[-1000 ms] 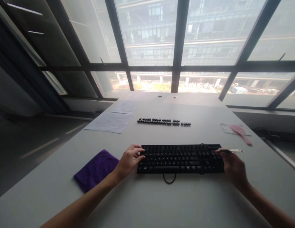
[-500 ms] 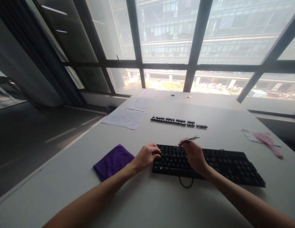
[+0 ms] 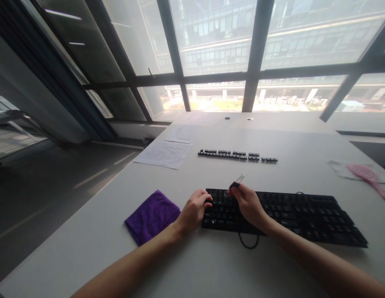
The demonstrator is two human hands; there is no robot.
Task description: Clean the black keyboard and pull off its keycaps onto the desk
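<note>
A black keyboard [image 3: 285, 214] lies on the white table in front of me. My left hand [image 3: 197, 207] grips its upper left edge, thumb and fingers curled over the end. In my right hand [image 3: 248, 202], above the left half of the keys, is a wire keycap puller [image 3: 235, 185] with a black handle, pinched between thumb and fingers. Pale wire ends stick up past the hand, and others point down at the upper key rows. Whether those wires touch a key is too small to tell. Rows of loose black keycaps [image 3: 223, 154] stand beyond the keyboard.
A folded purple cloth [image 3: 152, 217] lies left of the keyboard, beside my left forearm. Sheets of paper [image 3: 163, 154] rest farther back on the left. At the right is a pink brush [image 3: 367, 174] on a clear bag. The cable [image 3: 249, 244] loops out in front.
My right hand has shifted slightly left and turned the keycap puller more upright over the upper keys. My left hand keeps hold of the keyboard's edge. The camera view has shifted slightly.
</note>
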